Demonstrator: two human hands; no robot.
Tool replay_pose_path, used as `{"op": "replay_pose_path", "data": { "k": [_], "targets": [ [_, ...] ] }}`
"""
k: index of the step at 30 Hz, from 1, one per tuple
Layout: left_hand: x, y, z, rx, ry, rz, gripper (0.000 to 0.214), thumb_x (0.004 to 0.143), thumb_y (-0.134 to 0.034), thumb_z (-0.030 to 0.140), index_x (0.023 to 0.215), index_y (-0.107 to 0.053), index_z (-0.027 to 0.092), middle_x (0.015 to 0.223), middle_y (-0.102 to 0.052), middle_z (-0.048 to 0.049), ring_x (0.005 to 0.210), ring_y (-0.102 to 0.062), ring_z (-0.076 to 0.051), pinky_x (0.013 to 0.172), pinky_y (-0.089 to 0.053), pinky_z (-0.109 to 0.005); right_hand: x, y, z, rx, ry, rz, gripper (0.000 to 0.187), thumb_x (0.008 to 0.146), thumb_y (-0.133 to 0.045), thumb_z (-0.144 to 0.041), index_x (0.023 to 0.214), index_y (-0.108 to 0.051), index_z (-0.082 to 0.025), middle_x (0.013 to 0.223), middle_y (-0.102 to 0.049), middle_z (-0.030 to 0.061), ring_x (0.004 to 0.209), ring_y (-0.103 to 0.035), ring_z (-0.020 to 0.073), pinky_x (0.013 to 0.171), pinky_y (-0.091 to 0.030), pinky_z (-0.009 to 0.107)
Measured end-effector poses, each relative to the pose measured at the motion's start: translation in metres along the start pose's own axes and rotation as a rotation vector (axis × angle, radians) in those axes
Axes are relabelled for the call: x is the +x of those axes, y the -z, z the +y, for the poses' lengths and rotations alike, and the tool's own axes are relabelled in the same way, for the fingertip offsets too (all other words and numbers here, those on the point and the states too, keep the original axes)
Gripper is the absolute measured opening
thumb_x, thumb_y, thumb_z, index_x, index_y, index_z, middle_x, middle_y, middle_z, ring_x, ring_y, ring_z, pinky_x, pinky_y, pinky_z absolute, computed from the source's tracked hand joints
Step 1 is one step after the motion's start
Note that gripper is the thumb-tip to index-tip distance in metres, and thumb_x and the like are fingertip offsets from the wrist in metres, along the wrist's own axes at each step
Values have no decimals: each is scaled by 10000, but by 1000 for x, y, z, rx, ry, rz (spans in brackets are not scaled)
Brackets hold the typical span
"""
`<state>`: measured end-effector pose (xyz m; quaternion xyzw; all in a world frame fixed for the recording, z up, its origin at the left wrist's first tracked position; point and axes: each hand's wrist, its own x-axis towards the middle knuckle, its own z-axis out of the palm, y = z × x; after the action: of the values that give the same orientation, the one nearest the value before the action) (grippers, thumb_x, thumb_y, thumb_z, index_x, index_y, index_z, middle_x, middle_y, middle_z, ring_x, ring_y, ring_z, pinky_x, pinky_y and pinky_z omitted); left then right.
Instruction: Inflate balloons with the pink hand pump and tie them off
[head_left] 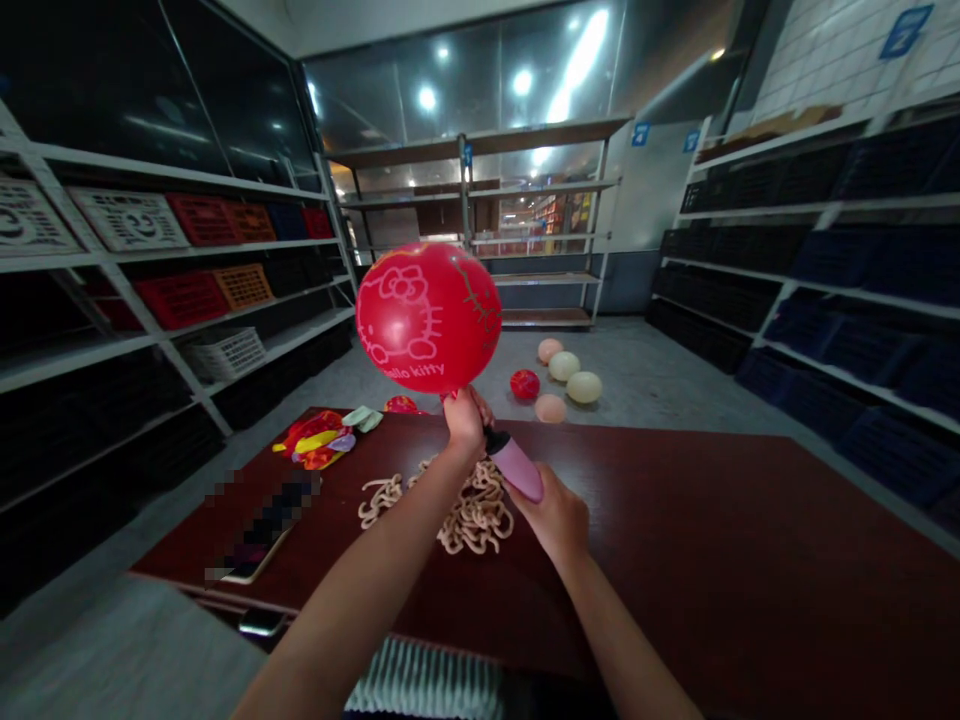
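A red balloon (427, 318) with a white cartoon print stands inflated above the dark red table (712, 540). My left hand (465, 418) is closed around the balloon's neck, pinching it onto the black nozzle of a pink hand pump (516, 465). My right hand (559, 518) is wrapped around the pump's lower end, just right of and below the left hand. Under both hands lies a heap of beige uninflated balloons (461, 510).
A pile of coloured uninflated balloons (319, 440) and a phone (259, 540) lie on the table's left part. Several inflated balloons (564, 380) rest on the grey floor beyond the table. Shelving with crates (187, 290) lines both sides and the back.
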<state>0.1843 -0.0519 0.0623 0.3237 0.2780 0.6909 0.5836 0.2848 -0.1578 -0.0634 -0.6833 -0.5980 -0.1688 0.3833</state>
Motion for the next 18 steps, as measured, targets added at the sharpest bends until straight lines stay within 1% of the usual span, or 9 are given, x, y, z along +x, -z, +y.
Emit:
{"op": "replay_pose_path", "data": {
  "k": [3,7,11,15,18],
  "targets": [
    [4,20,10,-55,8,44,369,868,-421,157,523,-305,217,350,-274,66,259,-256,-91,302,-219,-211,-2,-3,-1,4,101,23,433,856,-559,-623,954,-679,-219,751,-745,34,635,-713,225,513,-397,289],
    [12,45,28,-108,-5,94,394,897,-452,239,535,-298,219,353,-277,66,266,-263,-93,309,-239,-215,-3,-4,-1,13,201,16,408,879,-554,-572,1047,-681,-223,844,-764,55,697,-728,227,565,-462,290],
    [21,71,56,-142,-35,155,403,920,-460,284,557,-298,218,373,-279,68,278,-268,-93,323,-241,-218,-4,-2,-1,-25,308,35,403,887,-568,-536,1080,-677,-199,879,-770,71,682,-728,223,590,-489,294],
    [29,97,87,-159,-48,225,401,932,-430,227,560,-282,213,384,-270,66,295,-266,-93,341,-241,-222,-5,-2,-1,-59,382,38,394,876,-592,-539,1046,-676,-194,875,-769,71,671,-724,211,609,-493,287],
    [34,108,106,-149,-43,269,408,947,-396,203,559,-271,209,380,-250,67,294,-251,-89,346,-232,-222,-5,-4,-2,-69,411,20,391,876,-600,-530,1044,-671,-185,863,-764,65,682,-724,204,620,-491,282]
  ]
}}
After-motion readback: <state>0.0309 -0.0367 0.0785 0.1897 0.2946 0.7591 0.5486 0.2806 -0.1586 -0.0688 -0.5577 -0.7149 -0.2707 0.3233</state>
